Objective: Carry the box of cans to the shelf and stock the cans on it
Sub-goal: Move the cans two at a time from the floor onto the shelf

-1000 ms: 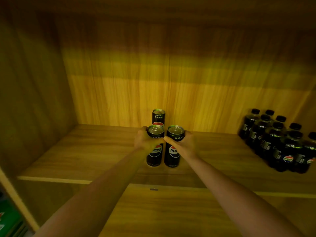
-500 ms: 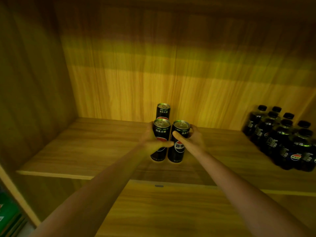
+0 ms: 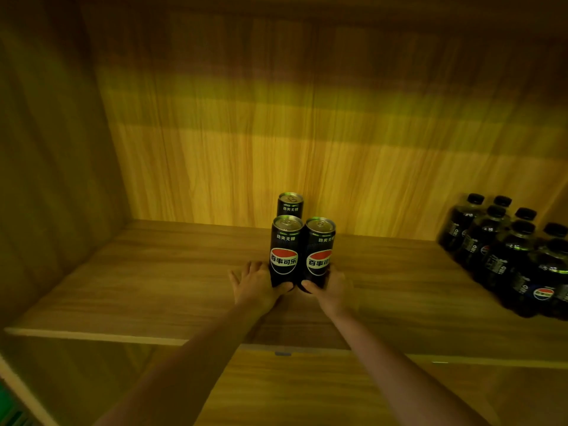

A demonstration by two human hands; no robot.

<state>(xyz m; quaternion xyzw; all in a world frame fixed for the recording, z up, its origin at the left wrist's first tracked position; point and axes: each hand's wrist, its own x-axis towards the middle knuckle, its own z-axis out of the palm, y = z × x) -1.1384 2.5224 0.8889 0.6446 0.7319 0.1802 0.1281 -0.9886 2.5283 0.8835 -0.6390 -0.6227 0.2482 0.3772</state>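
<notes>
Three black cola cans stand upright mid-shelf on the wooden shelf board (image 3: 172,284). The left front can (image 3: 284,250) and right front can (image 3: 319,253) touch side by side, and a back can (image 3: 290,204) stands right behind the left one. My left hand (image 3: 253,287) lies low beside the left front can's base, fingers spread on the board, thumb against the can's foot. My right hand (image 3: 333,290) cups the bottom of the right front can, thumb across its front. The box is out of view.
A cluster of several dark cola bottles (image 3: 507,250) fills the shelf's right end. The cabinet's side wall (image 3: 55,179) closes the left, the back panel (image 3: 307,133) stands just behind the cans. A lower wooden panel (image 3: 276,392) runs under the shelf edge.
Both hands have slid from the upper parts of the two front cans down to their bases. The cans now stand on the board, and my left fingers have spread apart.
</notes>
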